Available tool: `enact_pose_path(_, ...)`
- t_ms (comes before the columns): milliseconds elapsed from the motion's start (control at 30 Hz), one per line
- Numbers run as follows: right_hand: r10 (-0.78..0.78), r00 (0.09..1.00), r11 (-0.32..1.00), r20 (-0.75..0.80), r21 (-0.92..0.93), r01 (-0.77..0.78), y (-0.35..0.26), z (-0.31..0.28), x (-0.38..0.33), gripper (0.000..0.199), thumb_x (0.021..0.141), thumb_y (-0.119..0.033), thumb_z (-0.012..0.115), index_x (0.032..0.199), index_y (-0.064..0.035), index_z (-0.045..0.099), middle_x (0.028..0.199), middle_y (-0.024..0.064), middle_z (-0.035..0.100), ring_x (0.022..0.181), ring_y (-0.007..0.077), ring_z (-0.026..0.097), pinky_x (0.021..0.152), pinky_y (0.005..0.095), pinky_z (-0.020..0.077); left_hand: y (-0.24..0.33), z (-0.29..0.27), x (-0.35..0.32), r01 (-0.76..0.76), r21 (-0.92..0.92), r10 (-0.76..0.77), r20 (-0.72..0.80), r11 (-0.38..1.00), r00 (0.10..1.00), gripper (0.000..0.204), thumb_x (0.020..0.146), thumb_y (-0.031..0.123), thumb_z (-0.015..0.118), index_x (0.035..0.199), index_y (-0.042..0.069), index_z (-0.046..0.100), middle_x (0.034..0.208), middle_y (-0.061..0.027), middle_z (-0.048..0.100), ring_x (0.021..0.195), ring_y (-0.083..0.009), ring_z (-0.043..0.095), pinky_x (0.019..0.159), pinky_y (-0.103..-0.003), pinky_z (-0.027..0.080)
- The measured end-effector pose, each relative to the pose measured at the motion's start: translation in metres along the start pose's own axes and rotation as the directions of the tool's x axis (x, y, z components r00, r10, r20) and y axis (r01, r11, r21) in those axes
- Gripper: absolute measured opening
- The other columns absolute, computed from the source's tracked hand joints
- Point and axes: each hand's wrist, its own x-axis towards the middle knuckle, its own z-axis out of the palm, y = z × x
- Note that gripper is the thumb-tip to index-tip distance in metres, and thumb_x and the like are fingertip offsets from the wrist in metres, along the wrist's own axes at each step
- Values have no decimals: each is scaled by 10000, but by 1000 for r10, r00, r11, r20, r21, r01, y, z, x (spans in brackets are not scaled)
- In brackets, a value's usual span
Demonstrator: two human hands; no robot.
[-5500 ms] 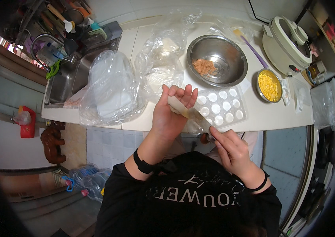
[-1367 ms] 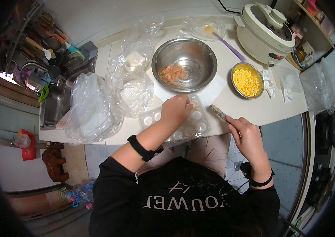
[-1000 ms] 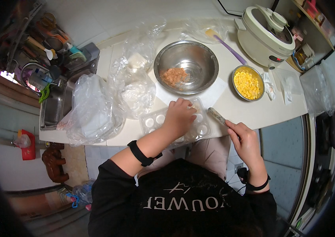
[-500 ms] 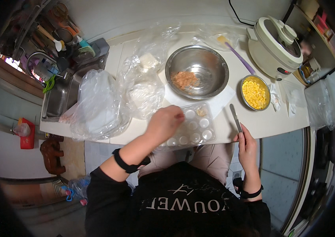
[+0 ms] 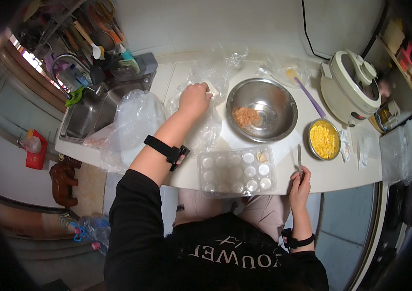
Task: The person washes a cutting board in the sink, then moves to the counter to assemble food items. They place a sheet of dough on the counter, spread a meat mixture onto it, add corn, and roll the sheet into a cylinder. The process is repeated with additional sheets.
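The white counter [image 5: 332, 177] is crowded, so I work from the big things inward. My left hand [image 5: 194, 99] is stretched out to the clear plastic bag [image 5: 201, 128] of pale wrappers beside the steel bowl [image 5: 263, 110] of filling; the fingers are curled down on something white at the bag's mouth (whether I have pinched just one sheet I cannot tell). I judge it best to peel a single piece loose slowly, pinning the bag down. The clear moulded tray [image 5: 236, 170] sits at the counter's near edge. My right hand [image 5: 300, 183] is closed on a thin flat spatula [image 5: 299, 157], blade resting on the counter.
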Motion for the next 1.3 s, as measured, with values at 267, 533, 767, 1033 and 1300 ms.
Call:
enact_pose_path(267, 12, 994, 999, -107, 50, -7, 9, 15, 9, 307, 864, 23, 376, 1162, 26, 447, 740, 73, 522, 659, 153, 495, 654, 254, 424, -15, -18, 109, -2, -42, 2, -9, 999, 1000, 291, 755, 146, 656, 1033, 73, 613, 1047, -130, 626, 961, -309, 596, 811, -384, 473)
enact_pose_path(533, -23, 986, 998, -167, -70, 12, 11, 20, 4, 323, 827, 34, 402, 1133, 31, 505, 743, 114, 583, 648, 211, 587, 634, 299, 480, 13, 25, 132, -710, 334, 739, 57, 619, 671, 364, 724, 39, 587, 1082, 108, 596, 1268, -101, 482, 1203, -262, 430, 1026, -404, 349)
enact_pose_path(767, -99, 977, 991, -188, -113, 78, 15, 22, 3, 312, 806, 42, 418, 1095, 30, 535, 735, 129, 595, 623, 251, 601, 607, 322, 490, -3, 4, 124, -749, 392, 638, 394, 535, 662, 165, 770, 53, 503, 904, 44, 597, 1181, -94, 527, 1209, -262, 418, 1086, -387, 291)
enact_pose_path(1033, -151, 968, 984, -202, -121, 128, 12, 23, 5, 315, 796, 48, 416, 1088, 30, 535, 731, 137, 594, 618, 260, 603, 602, 330, 491, -24, -56, 76, -803, 324, 723, 354, 500, 593, 109, 796, 93, 496, 873, 30, 541, 873, -105, 605, 920, -285, 571, 925, -382, 430)
enact_pose_path(1300, -124, 972, 990, -197, -84, 109, 10, 22, 5, 318, 792, 52, 411, 1084, 34, 537, 741, 140, 592, 625, 253, 603, 605, 326, 492, -30, -116, 46, -201, 35, 202, -23, 979, 979, 198, 883, 201, 525, 791, 34, 577, 608, -95, 600, 548, -273, 585, 558, -385, 481)
